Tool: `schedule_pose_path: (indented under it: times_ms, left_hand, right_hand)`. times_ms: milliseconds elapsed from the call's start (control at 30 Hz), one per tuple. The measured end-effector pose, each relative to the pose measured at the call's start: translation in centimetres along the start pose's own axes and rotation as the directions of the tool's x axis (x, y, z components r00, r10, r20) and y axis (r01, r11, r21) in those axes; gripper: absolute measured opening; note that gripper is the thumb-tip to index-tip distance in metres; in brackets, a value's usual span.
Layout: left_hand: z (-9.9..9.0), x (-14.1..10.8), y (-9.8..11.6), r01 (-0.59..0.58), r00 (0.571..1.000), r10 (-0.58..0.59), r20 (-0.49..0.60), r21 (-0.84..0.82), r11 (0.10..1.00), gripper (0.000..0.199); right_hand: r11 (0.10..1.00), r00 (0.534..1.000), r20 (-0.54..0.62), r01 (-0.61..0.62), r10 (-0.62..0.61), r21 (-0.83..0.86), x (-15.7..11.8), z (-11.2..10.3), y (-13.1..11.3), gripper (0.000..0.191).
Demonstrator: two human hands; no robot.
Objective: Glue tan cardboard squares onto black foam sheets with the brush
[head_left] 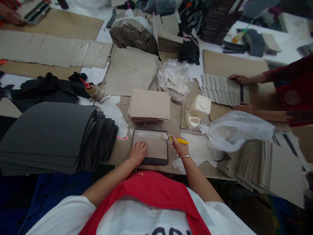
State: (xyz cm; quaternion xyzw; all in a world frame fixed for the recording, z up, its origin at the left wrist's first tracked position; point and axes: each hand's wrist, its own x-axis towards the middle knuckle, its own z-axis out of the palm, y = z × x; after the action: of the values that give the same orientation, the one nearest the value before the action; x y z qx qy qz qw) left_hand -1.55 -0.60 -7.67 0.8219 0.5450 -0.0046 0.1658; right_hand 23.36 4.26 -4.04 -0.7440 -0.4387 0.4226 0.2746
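Observation:
My right hand (181, 147) grips a brush (180, 140) with a yellow handle. Its bristles touch the upper right of a beige board (156, 146), where a pale wet streak runs along the top. My left hand (139, 152) lies flat with spread fingers on the board's left side. Beneath the board is a dark sheet (154, 161) whose edges show all round. Just beyond sits a stack of beige boards (149, 105). To the right of that stack stands a cut-open white plastic jug (199, 109).
Stacked dark grey sheets (49, 133) fill the left side. A glue bottle (94, 91) with a red tip lies behind them. At right are a clear plastic bag (241, 129) and leaning boards (256, 163). Across the table, a co-worker's hands (241, 80) touch ridged strips (220, 89).

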Motion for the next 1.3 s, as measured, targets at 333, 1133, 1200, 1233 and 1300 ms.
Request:
schedule_pose_path:
  times_ms: [333,1133,1200,1233,1300]
  left_hand:
    - [-1.0,-0.9,0.0,0.115,0.993,-0.115,0.038,0.007,0.993,0.035]
    - [-0.9,-1.1,0.8,0.07,0.996,-0.077,0.048,0.129,0.989,0.041]
    - [-1.0,-1.0,0.7,0.068,0.995,-0.078,0.063,0.137,0.988,0.041]
    - [-1.0,-0.9,0.6,0.067,0.994,-0.078,0.071,0.138,0.988,0.04]
    - [-1.0,-0.8,0.4,0.062,0.994,-0.074,0.082,0.131,0.989,0.04]
  right_hand:
    - [0.927,0.922,0.139,0.371,-0.361,-0.051,-4.0,2.4,3.8,0.042]
    - [0.689,0.927,-0.127,0.165,-0.353,-0.706,-8.9,-3.1,18.6,0.023]
    - [0.709,0.929,-0.121,0.179,-0.351,-0.682,-8.3,-3.1,18.3,0.023]
    - [0.722,0.93,-0.127,0.177,-0.346,-0.669,-8.2,-3.1,18.1,0.024]
    - [0.75,0.935,-0.149,0.156,-0.323,-0.643,-8.1,-3.1,17.8,0.025]
